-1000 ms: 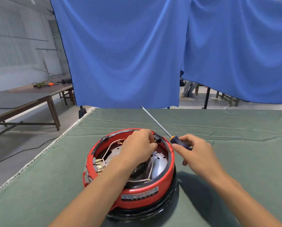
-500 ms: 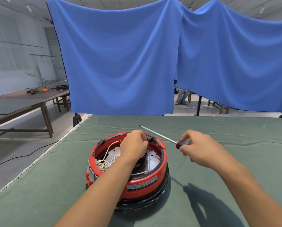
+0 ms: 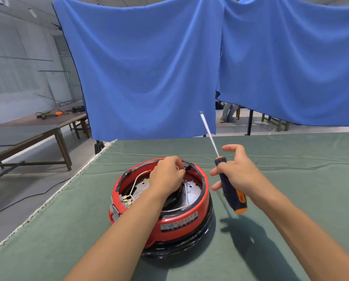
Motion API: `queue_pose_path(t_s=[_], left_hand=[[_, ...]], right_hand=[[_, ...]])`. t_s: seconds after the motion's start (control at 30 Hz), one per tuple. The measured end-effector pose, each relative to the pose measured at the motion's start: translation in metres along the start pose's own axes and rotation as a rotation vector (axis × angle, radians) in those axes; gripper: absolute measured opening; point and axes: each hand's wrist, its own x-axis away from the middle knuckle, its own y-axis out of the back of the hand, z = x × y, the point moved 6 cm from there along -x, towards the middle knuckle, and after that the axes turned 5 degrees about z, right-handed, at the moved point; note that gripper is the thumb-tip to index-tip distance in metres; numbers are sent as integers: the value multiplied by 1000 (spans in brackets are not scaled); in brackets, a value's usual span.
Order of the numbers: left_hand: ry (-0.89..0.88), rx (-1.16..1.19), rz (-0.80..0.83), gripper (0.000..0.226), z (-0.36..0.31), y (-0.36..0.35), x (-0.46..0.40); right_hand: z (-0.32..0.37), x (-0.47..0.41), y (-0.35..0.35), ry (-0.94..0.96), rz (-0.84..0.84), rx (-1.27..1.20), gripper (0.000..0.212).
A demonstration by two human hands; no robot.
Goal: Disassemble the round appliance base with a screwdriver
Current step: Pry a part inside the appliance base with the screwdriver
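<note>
the left hand (image 3: 168,175) hides whatever its fingertips pinch, perhaps a wire, at the base (image 3: 179,224) rim.

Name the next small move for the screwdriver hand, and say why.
Probably swing the screwdriver tip down toward the appliance base: the right hand holds it loosely, shaft pointing up and away, while the left hand pinches something at the far rim.

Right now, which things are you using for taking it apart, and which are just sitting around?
For the job:
- round red and black appliance base
- blue and orange handled screwdriver, in the right hand
- left hand, fingers at something small by the base's far rim

Just lying about:
- brown wooden table with orange and black tools
- blue hanging cloths
</note>
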Motion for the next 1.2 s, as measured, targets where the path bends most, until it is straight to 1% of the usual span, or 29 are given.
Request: queue_pose_path(t_s=[0.03,0.1,0.13,0.27,0.33,0.43,0.6,0.8,1.0,1.2], left_hand=[[9,4,-4,7,0,1,0],[23,-3,-19,10,-1,2,-1],[28,-8,-26,12,-1,2,-2],[49,1,-28,15,-2,2,-7],[48,8,-31,15,-3,2,-7],[38,46,-40,17,-2,1,-8],[28,60,-66,18,-3,2,-9],[29,71,-56,18,-4,2,-6],[31,82,-46,19,-5,2,-5],[36,86,-45,18,-3,1,-5]], right_hand=[[2,3,2,-4,-5,135,31],[8,12,6,-11,-5,414,19],[9,16,7,-23,1,512,16],[14,26,13,-70,10,771,5],[16,28,14,-78,20,859,14],[20,28,13,-83,45,911,18],[23,30,16,-96,64,938,14],[22,33,18,-86,83,936,14],[19,38,20,-102,69,947,13],[16,42,19,-67,24,952,18]])
